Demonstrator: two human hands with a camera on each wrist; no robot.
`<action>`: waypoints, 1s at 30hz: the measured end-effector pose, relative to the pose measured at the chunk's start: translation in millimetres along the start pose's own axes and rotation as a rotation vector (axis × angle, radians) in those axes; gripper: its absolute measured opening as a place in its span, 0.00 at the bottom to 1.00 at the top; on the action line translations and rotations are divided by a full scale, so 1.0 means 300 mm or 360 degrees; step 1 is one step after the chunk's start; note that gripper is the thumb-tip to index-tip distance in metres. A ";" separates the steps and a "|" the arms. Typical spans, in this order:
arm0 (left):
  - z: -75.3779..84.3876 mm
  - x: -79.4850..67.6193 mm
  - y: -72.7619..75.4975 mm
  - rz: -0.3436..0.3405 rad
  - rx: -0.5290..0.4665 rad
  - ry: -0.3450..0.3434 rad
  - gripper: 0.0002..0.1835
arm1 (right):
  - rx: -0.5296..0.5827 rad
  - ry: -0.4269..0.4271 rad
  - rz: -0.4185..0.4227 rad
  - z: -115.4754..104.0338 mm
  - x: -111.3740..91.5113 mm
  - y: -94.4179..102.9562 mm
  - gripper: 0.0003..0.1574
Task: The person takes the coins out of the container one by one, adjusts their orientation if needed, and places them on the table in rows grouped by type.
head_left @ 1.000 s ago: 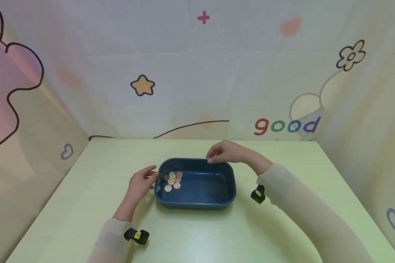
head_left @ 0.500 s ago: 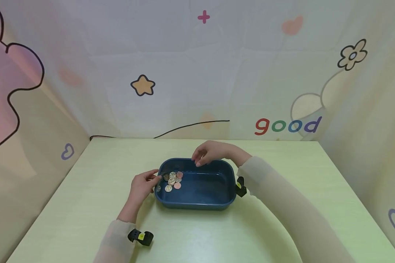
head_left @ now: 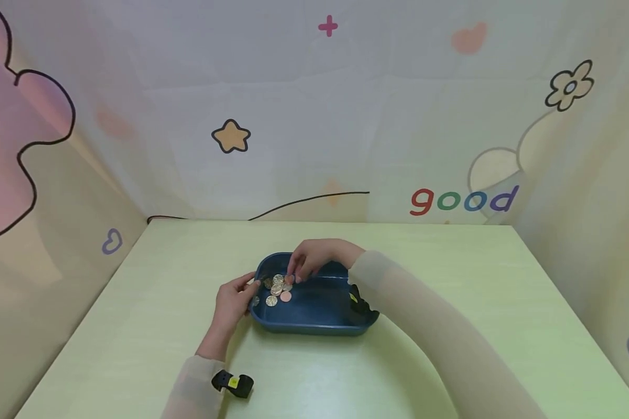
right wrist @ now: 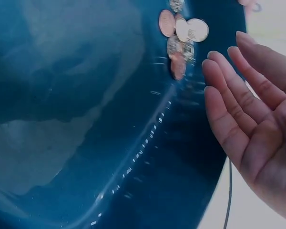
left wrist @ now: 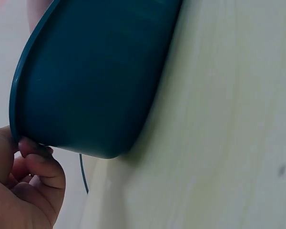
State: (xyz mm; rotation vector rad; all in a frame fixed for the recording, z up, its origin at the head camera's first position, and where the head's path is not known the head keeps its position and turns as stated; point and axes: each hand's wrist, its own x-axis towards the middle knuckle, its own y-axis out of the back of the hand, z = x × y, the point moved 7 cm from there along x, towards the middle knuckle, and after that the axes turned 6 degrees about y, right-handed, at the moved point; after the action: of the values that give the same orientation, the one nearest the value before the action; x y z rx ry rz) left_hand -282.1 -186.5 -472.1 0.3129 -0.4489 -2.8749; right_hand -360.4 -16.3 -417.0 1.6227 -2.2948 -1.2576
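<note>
Coins (head_left: 276, 289) are lying in a loose, overlapping cluster on the floor of the blue bin (head_left: 314, 330), at its left end, a little left of centre in the lower half of the head frame. Your left hand (head_left: 233, 298) is pinching the bin's left rim between thumb and curled fingers, as the left wrist view is showing at its lower left. Your right hand (head_left: 322, 255) is hanging over the bin's far side, its fingertips close beside the cluster. Its fingers are bending loosely and, in the right wrist view, holding nothing between them; whether a tip is touching a coin, you cannot tell.

From here, you are probably facing slippery work: the coins are lying thin and flat, so a fingertip sliding over one is likely to be skidding it rather than lifting it. Because several are overlapping, any push on one is risking a scatter of its neighbours. If your left hand is pulling or pressing on the rim, the bin could be tilting and the pile sliding. Watch your right sleeve (head_left: 424, 311) too: it is crossing the bin's right end and could be snagging the rim.
</note>
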 end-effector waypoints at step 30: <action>0.007 0.003 -0.019 -0.0003 -0.0055 0.0036 0.26 | -0.0251 0.0071 0.0112 0.027 0.156 -0.130 0.11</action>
State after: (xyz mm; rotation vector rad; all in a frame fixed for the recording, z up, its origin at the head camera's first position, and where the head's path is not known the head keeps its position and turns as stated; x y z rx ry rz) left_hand -284.4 -180.7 -472.2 0.3401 -0.3947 -2.8743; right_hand -355.3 -53.8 -465.4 1.4897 -2.1464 -1.3345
